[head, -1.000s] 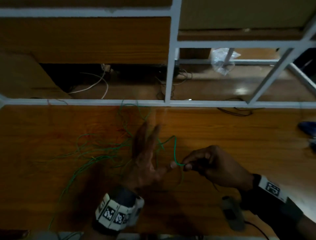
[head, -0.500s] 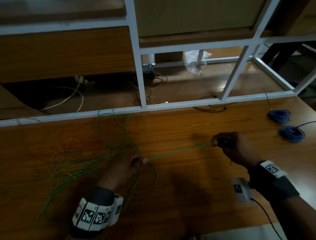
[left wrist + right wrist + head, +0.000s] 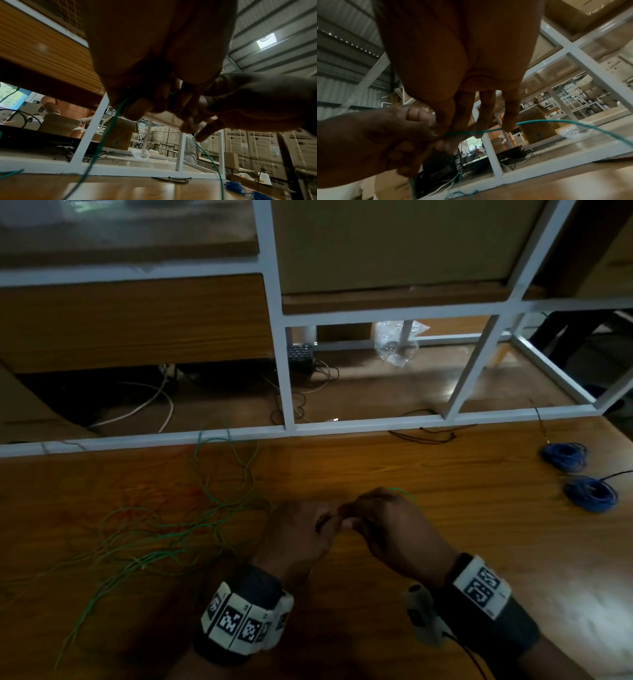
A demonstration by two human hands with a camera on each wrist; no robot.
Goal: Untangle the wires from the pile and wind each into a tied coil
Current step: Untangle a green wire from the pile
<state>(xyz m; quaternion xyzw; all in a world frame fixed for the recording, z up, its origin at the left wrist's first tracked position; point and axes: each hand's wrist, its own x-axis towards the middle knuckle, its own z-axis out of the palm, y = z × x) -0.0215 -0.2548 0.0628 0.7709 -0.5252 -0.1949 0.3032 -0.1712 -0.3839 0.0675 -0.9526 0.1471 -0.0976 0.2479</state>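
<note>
A loose tangle of green wire [image 3: 164, 534] lies on the wooden table [image 3: 462, 542] at the left. My hands meet above the table's middle. My left hand [image 3: 325, 523] has its fingers curled round a strand of the green wire [image 3: 118, 116], which trails down to the pile. My right hand [image 3: 346, 517] pinches the same wire right beside the left fingers, and the green wire [image 3: 489, 130] runs across its fingertips and arcs away right. Two wound blue coils [image 3: 563, 456] [image 3: 591, 494] lie at the far right.
A white metal frame [image 3: 284, 392] runs along the table's back edge, with cables, a black box [image 3: 300, 357] and a plastic bag [image 3: 397, 345] behind it. A thin black cable [image 3: 428, 436] lies near the frame. A small white device [image 3: 423, 619] hangs at my right wrist.
Half a second ago my hands were apart with the green wire stretched between them. Now the right hand has come back to the left, and the wire bends in a loop past it.
</note>
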